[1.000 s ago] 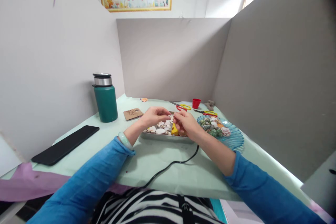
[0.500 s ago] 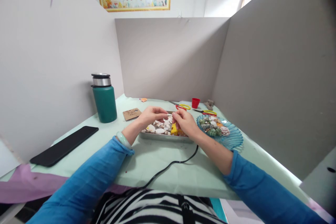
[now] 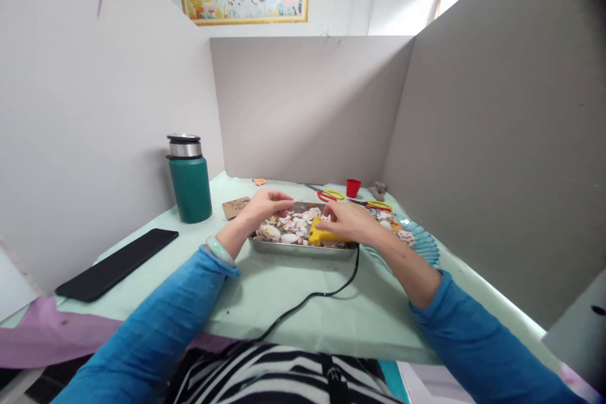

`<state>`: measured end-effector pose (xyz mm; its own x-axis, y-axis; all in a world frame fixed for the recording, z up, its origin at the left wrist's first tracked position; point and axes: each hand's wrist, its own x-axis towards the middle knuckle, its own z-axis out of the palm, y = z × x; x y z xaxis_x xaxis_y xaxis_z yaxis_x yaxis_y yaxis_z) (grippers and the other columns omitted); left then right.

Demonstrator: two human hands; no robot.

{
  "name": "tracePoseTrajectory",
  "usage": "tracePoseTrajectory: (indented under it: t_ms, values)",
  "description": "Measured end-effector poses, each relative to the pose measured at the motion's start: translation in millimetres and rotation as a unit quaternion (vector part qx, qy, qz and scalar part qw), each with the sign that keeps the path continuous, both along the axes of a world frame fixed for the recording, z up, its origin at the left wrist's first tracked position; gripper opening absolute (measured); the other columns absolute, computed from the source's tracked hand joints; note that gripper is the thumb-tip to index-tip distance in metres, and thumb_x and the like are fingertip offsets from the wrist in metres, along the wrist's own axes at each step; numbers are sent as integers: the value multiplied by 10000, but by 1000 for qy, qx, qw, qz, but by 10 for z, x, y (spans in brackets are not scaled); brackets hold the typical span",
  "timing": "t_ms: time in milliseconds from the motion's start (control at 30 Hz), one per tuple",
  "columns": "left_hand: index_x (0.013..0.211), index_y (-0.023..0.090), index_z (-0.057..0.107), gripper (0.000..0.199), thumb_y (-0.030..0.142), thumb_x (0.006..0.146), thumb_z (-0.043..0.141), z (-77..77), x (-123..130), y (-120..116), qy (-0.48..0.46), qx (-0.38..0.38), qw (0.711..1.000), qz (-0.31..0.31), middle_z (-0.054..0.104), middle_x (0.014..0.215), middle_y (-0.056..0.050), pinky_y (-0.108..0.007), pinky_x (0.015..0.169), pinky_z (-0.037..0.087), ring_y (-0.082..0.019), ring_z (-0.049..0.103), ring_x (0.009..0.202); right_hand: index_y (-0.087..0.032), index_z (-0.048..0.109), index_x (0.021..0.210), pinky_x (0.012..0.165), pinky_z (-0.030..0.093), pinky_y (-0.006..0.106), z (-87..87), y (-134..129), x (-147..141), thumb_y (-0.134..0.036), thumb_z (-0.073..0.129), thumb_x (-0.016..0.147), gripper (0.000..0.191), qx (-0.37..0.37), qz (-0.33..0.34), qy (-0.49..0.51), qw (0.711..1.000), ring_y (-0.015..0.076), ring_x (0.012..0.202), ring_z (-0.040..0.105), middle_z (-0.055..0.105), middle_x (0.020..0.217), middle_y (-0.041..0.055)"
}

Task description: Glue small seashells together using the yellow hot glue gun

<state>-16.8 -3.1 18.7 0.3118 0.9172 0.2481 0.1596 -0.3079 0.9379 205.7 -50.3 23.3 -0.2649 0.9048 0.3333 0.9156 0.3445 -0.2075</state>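
A metal tray in front of me is filled with pale seashells. Over its left rear part is my left hand, thumb and fingers pinched together; whatever lies between the fingertips is too small to make out. A yellow hot glue gun with a black cord rests on the tray's right side. Right above it hovers my right hand, thumb and fingers apart, hiding part of the gun's body. I cannot tell whether the fingers touch it. Beyond my right wrist, a blue glass plate of shells is partly covered.
At left stand a green bottle and a black flat case. A brown card lies behind my left hand. Two scissors, a red cup and a grey object are at the back. Partitions surround the table.
My hands have moved apart. The right one has swung right and opened over the glue gun, leaving the left pinched near the tray's left side.
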Motion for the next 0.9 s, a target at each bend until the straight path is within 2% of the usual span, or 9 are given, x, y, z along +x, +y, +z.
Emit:
tracePoseTrajectory:
  t_ms: [67, 133, 267, 433, 567, 633, 733, 833, 900]
  values:
    - [808, 113, 678, 303, 352, 630, 736, -12, -38, 57, 4, 9, 1000, 16, 663, 705, -55, -238, 573, 470, -98, 561, 555, -207, 610, 903, 566, 342, 266, 31, -49, 35, -518, 676, 631, 418, -48, -19, -92, 994, 221, 748, 599, 668, 849, 76]
    - [797, 112, 684, 301, 359, 630, 731, -27, -67, 108, 3, 23, 999, 22, 663, 705, -58, -231, 555, 456, -94, 550, 544, -213, 611, 961, 582, 353, 275, 28, -97, 22, -487, 668, 647, 422, -70, -31, -145, 986, 249, 803, 607, 669, 895, 98]
    - [782, 114, 695, 274, 346, 636, 712, -65, -100, 183, 16, 51, 997, 49, 665, 689, -60, -221, 523, 429, -88, 525, 528, -200, 608, 1039, 615, 374, 292, -28, -116, -37, -438, 618, 711, 405, -83, -29, -171, 981, 276, 861, 608, 659, 956, 136]
    - [779, 127, 697, 237, 312, 632, 693, -102, -136, 245, 40, 74, 992, 92, 651, 645, -39, -218, 496, 409, -89, 514, 507, -223, 598, 1105, 627, 377, 274, -72, -15, 29, -343, 634, 699, 425, -112, 24, -105, 988, 255, 873, 596, 655, 985, 106]
    - [759, 124, 685, 220, 306, 636, 685, -78, -161, 252, 42, 75, 987, 133, 619, 590, -20, -221, 482, 403, -89, 505, 476, -210, 611, 1018, 577, 385, 251, -17, 63, 180, -333, 596, 748, 297, -128, 71, 106, 983, 174, 693, 571, 646, 810, 48]
    - [755, 120, 675, 222, 305, 634, 693, -61, -160, 246, 18, 69, 987, 146, 612, 591, -18, -219, 479, 402, -82, 498, 467, -207, 585, 998, 519, 384, 243, 21, 84, 231, -400, 575, 775, 295, -157, 100, 278, 942, 133, 570, 517, 587, 688, 9]
    - [765, 117, 666, 263, 327, 618, 725, -61, -134, 231, -46, 43, 989, 133, 632, 661, -33, -222, 496, 421, -83, 522, 494, -193, 540, 936, 469, 372, 225, 41, 80, 205, -445, 665, 711, 361, -168, 133, 484, 848, 86, 483, 429, 464, 586, -47]
    - [779, 117, 662, 318, 347, 586, 765, -84, -84, 200, -118, 7, 990, 82, 642, 723, -43, -239, 546, 463, -93, 556, 543, -180, 509, 854, 431, 335, 210, -5, 39, 63, -426, 713, 670, 369, -140, 151, 589, 782, 48, 420, 326, 367, 529, -87]
    - [792, 117, 661, 343, 345, 568, 785, -93, -47, 164, -154, -21, 987, 43, 638, 733, -39, -259, 583, 487, -91, 557, 551, -176, 514, 859, 414, 316, 213, -58, 10, -43, -394, 701, 681, 337, -142, 169, 601, 768, 48, 400, 311, 347, 502, -96]
